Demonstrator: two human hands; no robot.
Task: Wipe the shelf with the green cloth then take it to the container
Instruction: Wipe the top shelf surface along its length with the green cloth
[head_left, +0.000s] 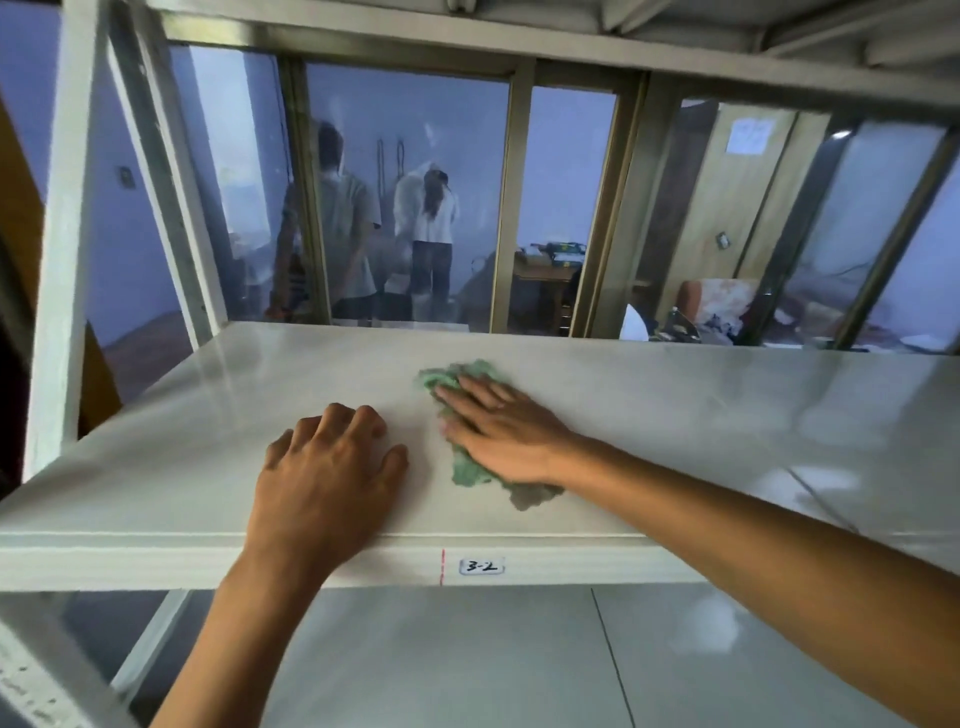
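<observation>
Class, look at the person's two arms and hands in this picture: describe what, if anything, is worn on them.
Nothing is worn. The left hand and right hand are both bare: no gloves, rings, watch or wristband show. Both forearms are uncovered as far as the picture's edge, with no sleeve in view. No markings or bandages can be seen on either arm.

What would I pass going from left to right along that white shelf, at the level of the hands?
White upright post of the rack → left hand, resting flat on the shelf → green cloth → right hand, pressed flat on the cloth → bare shelf surface out to the right edge.
</observation>
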